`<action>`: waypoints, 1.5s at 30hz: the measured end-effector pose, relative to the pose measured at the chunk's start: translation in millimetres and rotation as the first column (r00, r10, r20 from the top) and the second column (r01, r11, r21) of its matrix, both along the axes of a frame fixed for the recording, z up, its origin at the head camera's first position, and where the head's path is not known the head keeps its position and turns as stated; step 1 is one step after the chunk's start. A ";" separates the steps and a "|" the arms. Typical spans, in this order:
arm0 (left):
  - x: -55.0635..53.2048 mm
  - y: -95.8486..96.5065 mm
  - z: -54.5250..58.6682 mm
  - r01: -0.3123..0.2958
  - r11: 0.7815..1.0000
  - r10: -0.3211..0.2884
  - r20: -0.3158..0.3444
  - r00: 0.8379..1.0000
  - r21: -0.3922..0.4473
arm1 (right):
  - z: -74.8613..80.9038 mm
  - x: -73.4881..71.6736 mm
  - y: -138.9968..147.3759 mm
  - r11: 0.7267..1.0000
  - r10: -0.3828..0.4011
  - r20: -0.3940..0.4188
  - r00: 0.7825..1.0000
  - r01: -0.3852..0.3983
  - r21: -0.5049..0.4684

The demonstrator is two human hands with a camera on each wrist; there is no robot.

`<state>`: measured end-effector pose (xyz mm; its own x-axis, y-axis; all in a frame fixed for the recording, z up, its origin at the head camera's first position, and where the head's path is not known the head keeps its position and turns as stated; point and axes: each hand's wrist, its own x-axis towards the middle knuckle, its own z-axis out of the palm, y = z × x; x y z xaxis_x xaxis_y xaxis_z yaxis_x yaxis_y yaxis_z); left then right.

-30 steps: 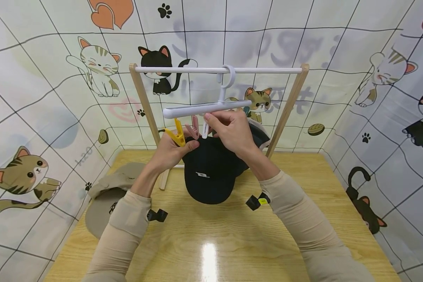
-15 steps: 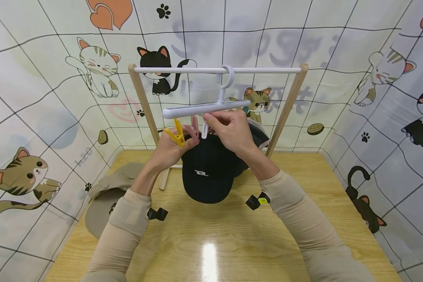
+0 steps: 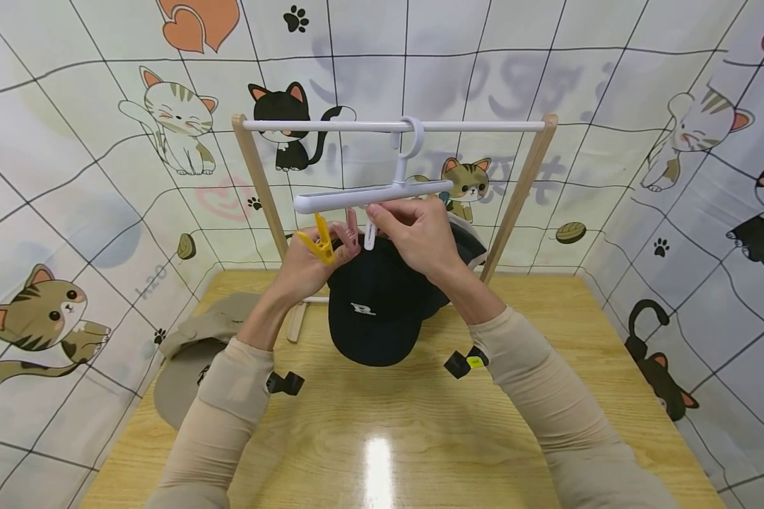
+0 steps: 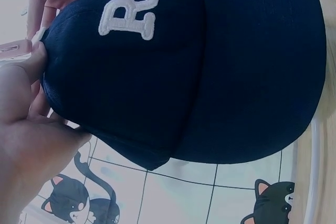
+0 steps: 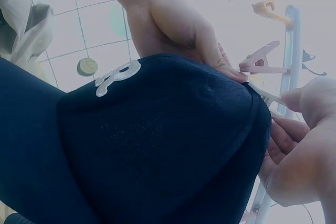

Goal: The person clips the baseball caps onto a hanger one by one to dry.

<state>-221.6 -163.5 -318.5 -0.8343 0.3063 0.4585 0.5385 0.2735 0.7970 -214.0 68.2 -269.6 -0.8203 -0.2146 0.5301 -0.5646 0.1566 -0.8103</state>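
Note:
A dark baseball cap [image 3: 375, 304] with a white R hangs crown up below the white clip hanger [image 3: 350, 199]. My left hand [image 3: 307, 272] pinches the edge of its crown, thumb on the near side in the left wrist view. Between thumb and fingers, my right hand [image 3: 422, 237] squeezes a white clothespin [image 3: 370, 235] under the hanger. In the right wrist view the tip of that white clip [image 5: 264, 94] is right at the cap's edge. A pink clothespin [image 3: 353, 227] and a yellow clothespin [image 3: 322, 244] overlap my left hand.
The hanger hooks over the white bar [image 3: 483, 127] of a wooden-legged rack. Another dark cap [image 3: 467, 244] with a pale edge is behind my right hand. A beige cap [image 3: 181, 382] lies on the wooden table [image 3: 458, 445] at the left, beside my left sleeve.
The dark cap has shifted slightly left. My left thumb has moved up along its edge, closer to the pink clothespin. My right hand has stayed in place on the white clothespin.

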 end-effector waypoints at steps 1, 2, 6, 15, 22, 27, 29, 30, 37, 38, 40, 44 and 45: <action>0.1 0.2 0.5 -0.006 1.000 0.006 0.003 1.000 0.000 | -0.1 -0.1 0.0 1.000 -0.003 -0.003 1.000 0.003 0.004; 0.1 0.4 0.8 -0.008 1.000 0.008 0.005 1.000 0.001 | -0.2 -0.1 -0.1 1.000 -0.004 -0.005 1.000 0.004 0.007; 0.0 0.4 1.4 -0.019 1.000 0.019 0.012 1.000 0.000 | 0.7 0.6 -0.4 1.000 -0.008 -0.008 1.000 0.008 0.017; 1.6 0.8 2.4 -0.025 1.000 0.025 0.023 0.999 -0.002 | 1.4 1.9 0.0 0.999 -0.013 -0.004 1.000 0.013 0.030; 2.8 0.9 3.0 -0.026 1.000 0.026 0.014 1.000 -0.015 | 0.8 2.2 -0.2 1.000 -0.010 0.011 1.000 0.010 0.025; 2.2 0.5 2.1 -0.010 1.000 0.010 -0.002 1.000 -0.017 | -0.3 2.0 -0.1 0.999 -0.013 0.011 1.000 0.013 0.034; 1.6 0.3 1.5 -0.002 1.000 0.002 -0.004 1.000 -0.014 | -0.9 1.6 0.0 0.999 -0.010 0.010 1.000 0.009 0.034; 1.2 0.1 1.2 0.001 1.000 -0.001 -0.003 1.000 -0.014 | -1.1 1.4 0.0 0.999 -0.007 0.008 1.000 0.007 0.032; -0.6 -1.0 -0.1 0.039 0.999 -0.039 0.012 0.999 0.019 | -2.1 0.9 0.3 0.999 -0.007 0.011 1.000 0.006 0.036; -0.9 -1.2 -0.3 0.043 0.999 -0.044 0.008 0.999 0.026 | -1.9 1.2 0.2 0.999 -0.007 0.010 1.000 0.006 0.038; -1.7 -1.4 -0.7 0.051 0.998 -0.051 -0.008 0.999 0.038 | -1.6 1.3 0.1 0.999 -0.008 0.007 1.000 0.007 0.042; -2.5 -1.3 -1.3 0.060 0.996 -0.058 -0.029 0.998 0.060 | -1.1 1.7 0.1 0.999 -0.005 0.001 1.000 0.005 0.052; -2.4 -1.2 -1.4 0.060 0.996 -0.058 -0.030 0.998 0.064 | -1.1 1.9 0.2 0.998 -0.004 0.001 1.000 0.004 0.057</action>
